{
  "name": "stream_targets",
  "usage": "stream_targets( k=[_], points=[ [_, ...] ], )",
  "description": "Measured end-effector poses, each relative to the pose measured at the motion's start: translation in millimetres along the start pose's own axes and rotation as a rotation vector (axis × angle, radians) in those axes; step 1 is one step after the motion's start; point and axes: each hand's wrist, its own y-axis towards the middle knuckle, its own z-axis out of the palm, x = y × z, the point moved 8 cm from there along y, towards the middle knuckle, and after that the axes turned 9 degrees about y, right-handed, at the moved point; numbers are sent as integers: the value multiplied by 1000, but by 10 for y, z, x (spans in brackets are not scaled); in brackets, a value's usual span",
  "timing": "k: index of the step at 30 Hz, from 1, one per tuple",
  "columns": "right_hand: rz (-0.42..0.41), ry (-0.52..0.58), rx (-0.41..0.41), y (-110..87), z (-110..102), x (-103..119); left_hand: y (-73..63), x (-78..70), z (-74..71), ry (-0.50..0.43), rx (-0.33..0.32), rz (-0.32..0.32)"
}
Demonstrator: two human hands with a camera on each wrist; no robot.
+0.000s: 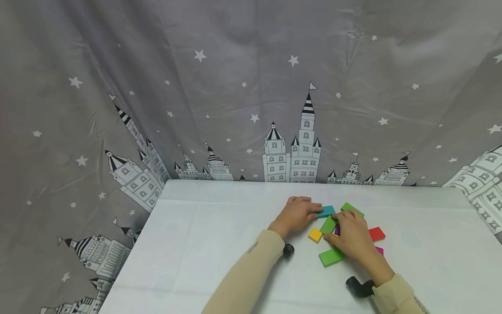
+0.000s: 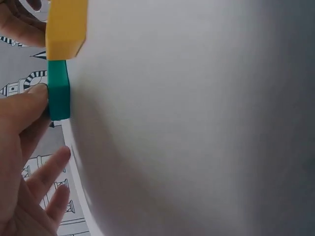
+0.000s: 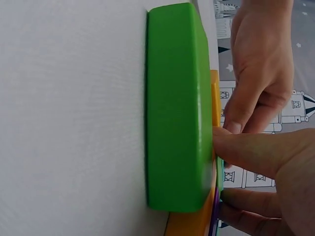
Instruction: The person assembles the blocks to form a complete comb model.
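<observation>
My left hand (image 1: 298, 213) is at the left end of a teal block (image 1: 326, 211), its thumb and a finger pinching it in the left wrist view, with other fingers spread. My right hand (image 1: 353, 233) reaches over the middle of the pile. Its thumb and index finger span a green block (image 1: 328, 224), which they appear to grip at the two ends. A purple block (image 1: 337, 230) shows partly beneath that hand. Close by lies a yellow block (image 1: 315, 235). Another green block (image 3: 174, 108) fills the middle of the right wrist view, below the right thumb.
Further back is a third green block (image 1: 353, 209). A red block (image 1: 377, 234) and a partly hidden magenta block (image 1: 379, 250) lie right of the right hand. All rest on a white-covered table (image 1: 204, 244); a grey curtain with printed castles (image 1: 306, 148) hangs behind.
</observation>
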Motion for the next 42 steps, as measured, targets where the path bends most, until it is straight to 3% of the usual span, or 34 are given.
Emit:
stream_targets(
  k=[8, 12, 16, 21, 26, 30, 36, 42],
  points=[
    [4, 36, -12, -23, 9, -12, -141, 98, -64, 42, -84, -53],
    [12, 37, -15, -26, 19, -28, -147, 161, -108, 45, -107, -75],
    [34, 35, 2, -21, 20, -46, -84, 191, -109, -42, -28, -65],
    [51, 21, 23, -18, 21, -55, -11, 124, -69, -82, 118, 41],
    [56, 22, 30, -20, 32, -57, 11, 127, -20, -101, 177, 63],
    [66, 28, 29, -28, 46, -55, -15, 169, -16, -80, 165, 44],
    [64, 32, 33, -34, 62, -49, -121, 242, -52, 42, 100, 17],
    [67, 52, 22, -33, 41, -53, -270, 390, -79, 51, 50, -78]
  ],
)
